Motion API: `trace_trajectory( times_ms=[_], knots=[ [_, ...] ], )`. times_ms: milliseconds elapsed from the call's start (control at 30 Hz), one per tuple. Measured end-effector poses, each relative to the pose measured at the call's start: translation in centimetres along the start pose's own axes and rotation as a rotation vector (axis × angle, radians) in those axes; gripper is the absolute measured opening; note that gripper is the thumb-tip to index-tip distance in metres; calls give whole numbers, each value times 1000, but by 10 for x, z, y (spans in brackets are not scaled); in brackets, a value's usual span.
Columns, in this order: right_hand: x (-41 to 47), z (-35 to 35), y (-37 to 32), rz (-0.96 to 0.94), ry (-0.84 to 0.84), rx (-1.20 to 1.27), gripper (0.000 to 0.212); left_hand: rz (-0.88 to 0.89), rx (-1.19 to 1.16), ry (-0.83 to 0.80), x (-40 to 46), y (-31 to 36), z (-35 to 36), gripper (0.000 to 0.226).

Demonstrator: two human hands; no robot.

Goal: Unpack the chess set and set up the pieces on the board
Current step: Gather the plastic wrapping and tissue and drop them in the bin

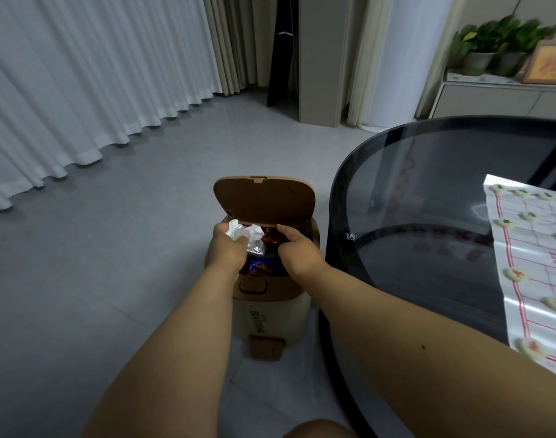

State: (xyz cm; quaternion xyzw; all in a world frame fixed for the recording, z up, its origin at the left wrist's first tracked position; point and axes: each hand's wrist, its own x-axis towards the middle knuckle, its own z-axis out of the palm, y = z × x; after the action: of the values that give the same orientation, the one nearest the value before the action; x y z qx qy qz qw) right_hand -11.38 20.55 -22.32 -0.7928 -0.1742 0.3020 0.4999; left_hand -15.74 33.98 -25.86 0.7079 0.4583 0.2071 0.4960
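your left hand point(227, 248) has its fingers gripping crumpled plastic wrap point(243, 233) over the open bin point(264, 279); right hand point(297, 249) fingers curled, probably on the lid point(264, 200). board sheet point(529, 273) with pieces point(514, 274) sits on the glass tabletop point(428, 200), right.

board point(532, 267) cropped at right edge, plants point(504, 36) blurred

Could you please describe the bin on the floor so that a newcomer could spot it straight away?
Left of the round dark glass table, on the grey floor, stands the bin. Both hands are at its mouth. It alone has a cream body and a raised brown lid.
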Motion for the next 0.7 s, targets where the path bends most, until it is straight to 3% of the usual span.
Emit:
trace_trajectory(
  times_ms=[133, 233, 333, 433, 500, 700],
  knots=[
    [4, -3, 1, -43, 36, 34, 60, 69, 145, -124, -4, -10, 9, 37],
    [7, -5, -4, -121, 96, -5, 59, 160, 228, -186, -2, -14, 11, 22],
    [10, -13, -15, -205, 157, -116, 57, 329, 331, 9, 1, -8, 4, 3],
    [10, -28, -30, -317, 234, -220, 61, 512, 328, 240, 1, 11, -9, 14],
    [11, -36, -39, -394, 254, -345, 67, 630, 288, 295, 3, 31, -16, 24],
    [21, -42, -46, -362, 110, -574, 72, 609, 415, -11, 20, 66, -20, 48]
  ],
)
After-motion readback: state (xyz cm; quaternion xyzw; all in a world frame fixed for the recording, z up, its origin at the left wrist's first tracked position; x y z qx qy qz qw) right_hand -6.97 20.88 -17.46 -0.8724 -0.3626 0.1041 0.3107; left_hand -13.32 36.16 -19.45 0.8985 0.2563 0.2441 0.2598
